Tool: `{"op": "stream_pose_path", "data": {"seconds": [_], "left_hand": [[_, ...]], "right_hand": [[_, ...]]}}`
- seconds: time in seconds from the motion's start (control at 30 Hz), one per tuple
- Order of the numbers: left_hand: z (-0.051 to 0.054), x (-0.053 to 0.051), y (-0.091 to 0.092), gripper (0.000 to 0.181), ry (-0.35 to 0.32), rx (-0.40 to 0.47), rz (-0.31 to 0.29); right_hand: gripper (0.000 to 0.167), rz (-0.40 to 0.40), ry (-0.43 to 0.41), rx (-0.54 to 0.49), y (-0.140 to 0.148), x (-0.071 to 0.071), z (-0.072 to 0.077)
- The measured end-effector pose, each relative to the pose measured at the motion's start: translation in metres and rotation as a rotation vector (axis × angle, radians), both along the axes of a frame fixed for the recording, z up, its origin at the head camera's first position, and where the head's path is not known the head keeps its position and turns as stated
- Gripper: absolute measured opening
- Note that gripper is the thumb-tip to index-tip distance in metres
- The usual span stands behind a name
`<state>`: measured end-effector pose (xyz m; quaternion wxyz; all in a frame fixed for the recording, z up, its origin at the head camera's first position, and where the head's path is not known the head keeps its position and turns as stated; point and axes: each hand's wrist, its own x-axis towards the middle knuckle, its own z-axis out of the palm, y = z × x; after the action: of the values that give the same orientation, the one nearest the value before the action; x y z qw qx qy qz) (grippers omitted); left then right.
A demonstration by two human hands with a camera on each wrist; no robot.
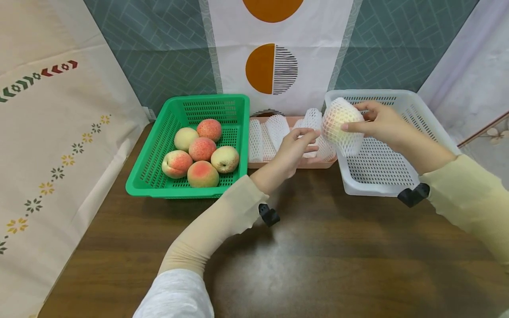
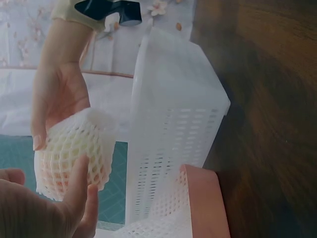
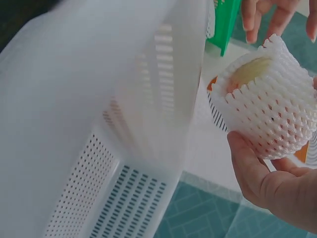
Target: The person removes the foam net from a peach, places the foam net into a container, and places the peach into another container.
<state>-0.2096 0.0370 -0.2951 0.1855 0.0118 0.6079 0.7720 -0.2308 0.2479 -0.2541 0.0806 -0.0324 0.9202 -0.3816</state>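
Observation:
My right hand grips a peach in a white foam net sleeve, thumb on the near side, fingers behind. It is raised over the left edge of the white basket. In the right wrist view, the pale yellow peach shows through the sleeve's open end. My left hand is just left of the sleeve, fingers loosely bent and holding nothing. From the left wrist view, its fingers overlap the netted peach; whether they touch it I cannot tell. Beneath, several flat foam sleeves lie in a pink tray.
At the left, a green basket holds several bare peaches. The pink tray sits between the two baskets, against the patterned cloth at the back. Brown wooden tabletop stretches in front.

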Motion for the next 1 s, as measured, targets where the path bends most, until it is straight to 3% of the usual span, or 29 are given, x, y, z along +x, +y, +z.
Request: {"op": "stream_pose_path", "data": {"seconds": [0.37,0.77,1.0], "left_hand": [[-0.001,0.001,0.002,0.044,-0.020,-0.037,-0.039],[-0.009,0.003,-0.003,0.056,-0.075,-0.070,-0.059],[-0.018,0.010,-0.011,0.057,-0.091,-0.098,-0.069]], "right_hand": [[0.070,0.079,0.021,-0.009,-0.014,0.014,-0.007],[0.067,0.147,0.087,-0.015,-0.026,0.021,-0.013],[0.071,0.225,0.142,0.044,-0.035,0.030,-0.017]]}}
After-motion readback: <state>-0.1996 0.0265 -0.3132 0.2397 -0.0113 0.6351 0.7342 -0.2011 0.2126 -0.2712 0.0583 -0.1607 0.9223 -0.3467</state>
